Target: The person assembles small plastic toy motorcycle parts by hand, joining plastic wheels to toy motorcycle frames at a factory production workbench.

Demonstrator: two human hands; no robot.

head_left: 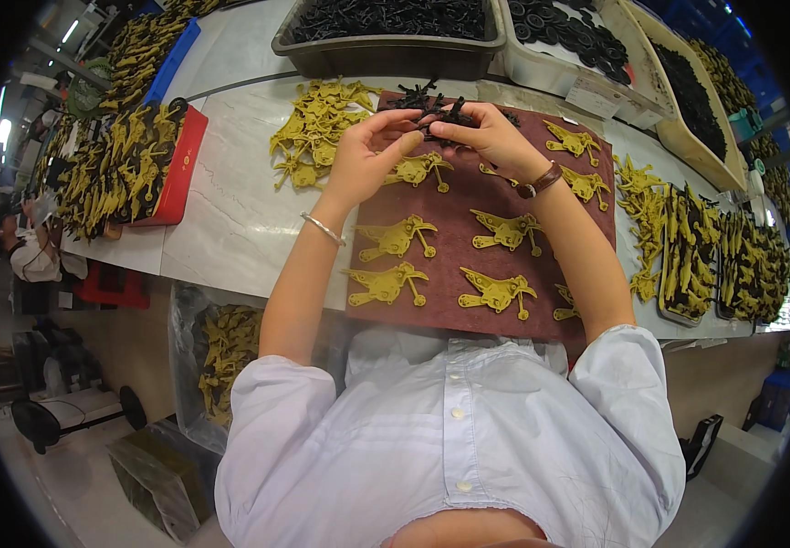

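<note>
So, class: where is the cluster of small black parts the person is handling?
In the head view, the black parts sit at the far edge of the dark red mat, pinched between the left hand and right hand.

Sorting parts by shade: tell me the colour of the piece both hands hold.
Black, seen in the head view.

Both hands [372, 151] [486, 137] together, fingers pinched
</note>
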